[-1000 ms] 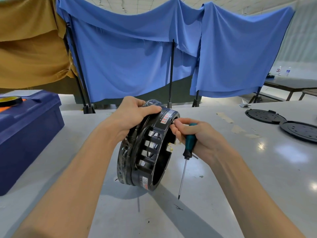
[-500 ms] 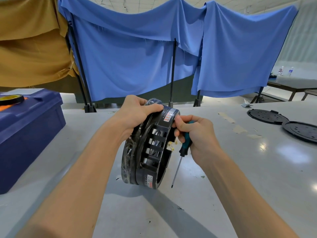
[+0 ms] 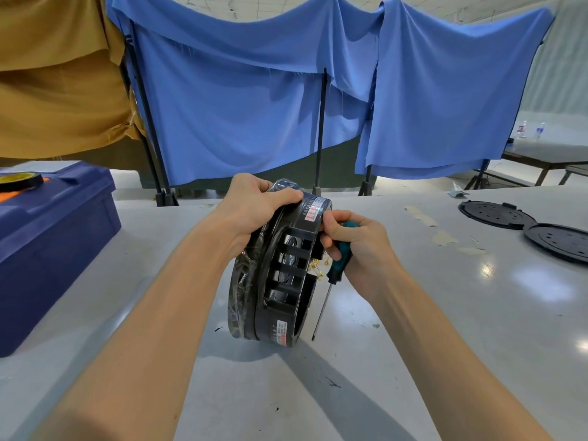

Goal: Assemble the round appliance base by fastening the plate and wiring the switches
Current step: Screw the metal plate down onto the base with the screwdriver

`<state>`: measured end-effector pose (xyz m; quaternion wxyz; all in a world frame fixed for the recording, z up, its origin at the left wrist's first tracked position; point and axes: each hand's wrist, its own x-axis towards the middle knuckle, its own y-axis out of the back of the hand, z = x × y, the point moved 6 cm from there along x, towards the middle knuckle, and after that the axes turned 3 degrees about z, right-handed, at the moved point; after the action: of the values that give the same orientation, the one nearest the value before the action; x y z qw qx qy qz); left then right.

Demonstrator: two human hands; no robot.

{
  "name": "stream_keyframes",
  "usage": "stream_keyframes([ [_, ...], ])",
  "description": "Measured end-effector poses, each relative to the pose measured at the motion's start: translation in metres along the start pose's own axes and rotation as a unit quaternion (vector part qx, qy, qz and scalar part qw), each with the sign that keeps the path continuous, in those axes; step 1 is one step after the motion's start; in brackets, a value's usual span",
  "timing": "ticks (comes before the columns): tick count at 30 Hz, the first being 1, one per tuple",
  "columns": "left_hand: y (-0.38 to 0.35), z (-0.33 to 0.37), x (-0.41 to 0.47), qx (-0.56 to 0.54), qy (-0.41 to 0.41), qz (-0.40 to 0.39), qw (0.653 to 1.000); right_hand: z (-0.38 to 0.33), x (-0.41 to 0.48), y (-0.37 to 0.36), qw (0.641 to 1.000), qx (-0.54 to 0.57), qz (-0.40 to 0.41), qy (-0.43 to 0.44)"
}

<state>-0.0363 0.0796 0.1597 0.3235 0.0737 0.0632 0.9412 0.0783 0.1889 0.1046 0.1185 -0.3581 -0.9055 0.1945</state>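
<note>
- Head view: the round appliance base [image 3: 286,281] stands on edge on the grey surface [image 3: 413,361]. Its slotted wall faces the camera and its open side is turned to the right.
- The left hand [image 3: 254,208] grips the top rim with fingers curled over it, steadying the base upright.
- The right hand [image 3: 359,246] holds the teal-handled screwdriver [image 3: 342,249] tucked in the palm. The shaft points down beside the base, with the tip close to the surface.
- That hand's fingertips [image 3: 327,222] work at the upper edge of the open side; what they touch there is hidden.
- Small brass terminals [image 3: 315,268] show just inside the opening, below the right hand.
- With the tool parked rather than aimed, the step in hand looks like switch or wiring work at the rim, not screw driving.
- Two black perforated plates [image 3: 496,214] lie flat, well apart to the right.
- Fastening a plate would likely call for laying the base flat, fetching a plate, and bringing the screwdriver's tip into use.
</note>
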Motion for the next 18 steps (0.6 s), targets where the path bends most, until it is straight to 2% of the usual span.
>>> stream_keyframes([
  [5, -0.003, 0.000, 0.000, 0.003, -0.005, -0.009, 1.000, 0.015, 0.002, -0.007, 0.989, 0.065, -0.066, -0.116],
  [8, -0.006, 0.000, 0.000, 0.005, -0.006, -0.014, 1.000, 0.022, 0.001, -0.008, 0.976, 0.129, -0.065, -0.165],
  [10, -0.007, 0.000, 0.000, 0.011, -0.010, -0.004, 1.000, 0.025, -0.001, -0.007, 0.971, 0.157, -0.038, -0.175],
  [18, -0.015, 0.003, 0.001, 0.049, -0.035, 0.059, 0.996, 0.008, -0.014, 0.008, 0.976, 0.108, 0.142, -0.124],
])
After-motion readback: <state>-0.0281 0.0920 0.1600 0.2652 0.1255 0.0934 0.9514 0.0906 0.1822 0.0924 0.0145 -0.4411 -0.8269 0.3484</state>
